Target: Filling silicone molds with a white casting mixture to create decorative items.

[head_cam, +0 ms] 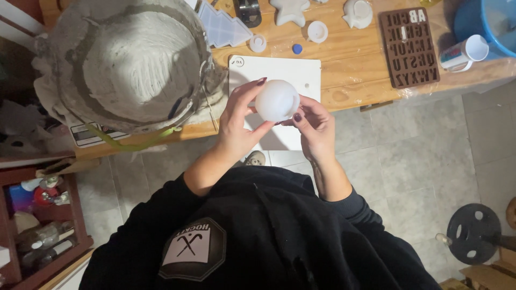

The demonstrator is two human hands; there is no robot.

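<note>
Both my hands hold a round white silicone mould (277,100) above a white board (279,75) that lies at the front edge of a wooden table (355,59). My left hand (239,121) cups the mould from the left, fingers curled over its top and bottom. From the right, my right hand (313,124) pinches the mould's lower edge with its fingertips. The nails are painted dark. My black sleeves and top fill the bottom of the view.
A big grey bucket (129,59) crusted with plaster stands at the left. A brown letter mould (409,45), a white cup (465,52), a blue tub (492,24), a clear tree mould (223,24) and white casts (357,13) lie on the table. A weight plate (473,232) rests on the tiled floor.
</note>
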